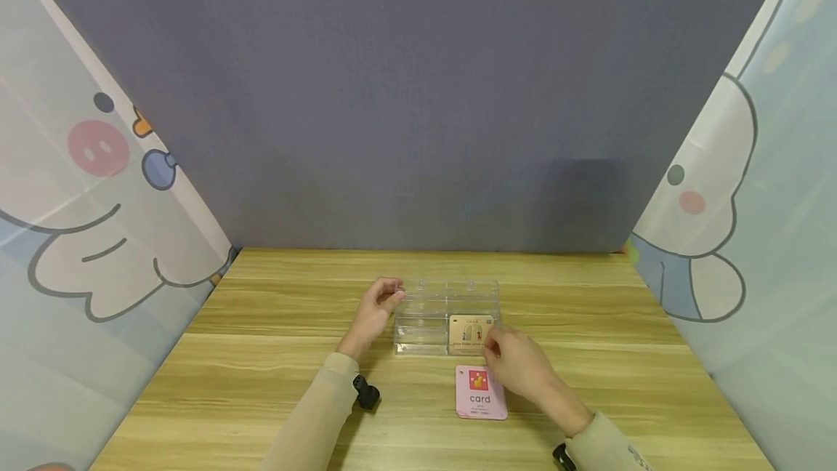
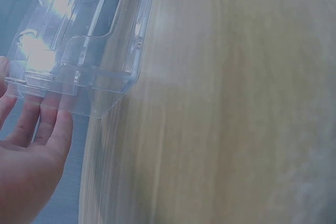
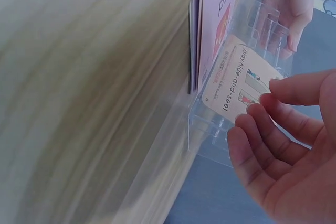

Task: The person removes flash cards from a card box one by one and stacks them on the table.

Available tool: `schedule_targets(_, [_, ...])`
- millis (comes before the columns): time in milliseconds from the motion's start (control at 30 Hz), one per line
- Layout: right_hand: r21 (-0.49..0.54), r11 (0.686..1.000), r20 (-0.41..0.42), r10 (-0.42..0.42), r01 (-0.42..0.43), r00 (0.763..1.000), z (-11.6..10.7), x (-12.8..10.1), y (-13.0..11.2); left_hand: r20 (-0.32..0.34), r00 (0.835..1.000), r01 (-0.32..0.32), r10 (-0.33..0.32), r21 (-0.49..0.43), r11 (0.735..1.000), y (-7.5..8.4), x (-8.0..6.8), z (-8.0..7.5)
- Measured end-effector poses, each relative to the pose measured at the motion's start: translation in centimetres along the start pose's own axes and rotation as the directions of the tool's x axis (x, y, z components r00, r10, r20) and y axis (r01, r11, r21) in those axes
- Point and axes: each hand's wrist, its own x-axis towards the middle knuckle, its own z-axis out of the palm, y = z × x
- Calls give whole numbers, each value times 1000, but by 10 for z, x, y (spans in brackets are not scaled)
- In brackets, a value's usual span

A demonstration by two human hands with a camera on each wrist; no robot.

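Observation:
A clear plastic rack (image 1: 421,333) with stepped compartments in two columns stands on the table. My left hand (image 1: 379,305) grips its left side near the back, thumb in front and fingertips seen through the plastic in the left wrist view. A beige picture card (image 3: 235,80) printed "play hide-and-seek" leans in the rack's front right compartment. My right hand (image 1: 516,363) is at that card's right edge; its loosely bent fingers (image 3: 257,121) overlap the card's face in the right wrist view. In front of the rack lies a pink-topped stack of cards (image 1: 480,402) marked "card".
The wood-grain table (image 1: 261,384) reaches back to a grey upright panel (image 1: 418,129). Cartoon-printed curtains (image 1: 785,166) hang at both sides. A small black device (image 1: 367,392) sits at the left wrist.

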Motion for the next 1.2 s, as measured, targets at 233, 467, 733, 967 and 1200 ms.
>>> schedule_targets(233, [21,1000,-18,-23,23,1000,-4,1,-1,8,1000,8,-8,-4,1000,0,-1,1])
schedule_targets(467, [39,999,-18,-21,22,1000,-6,3,-2,36,999,27,-27,25,999,25,-9,-1])
schedule_targets(733, [28,999,-52,-41,42,998,-6,5,-2,13,1000,21,-21,1,1000,-1,0,0])
schedule_targets(967, [-7,997,-127,-74,74,989,-6,7,-1,5,1000,1,-1,4,1000,0,-1,0])
schedule_targets(1200, [-33,992,-213,-130,126,968,-5,9,1,-13,1000,-2,2,2,1000,0,0,1])
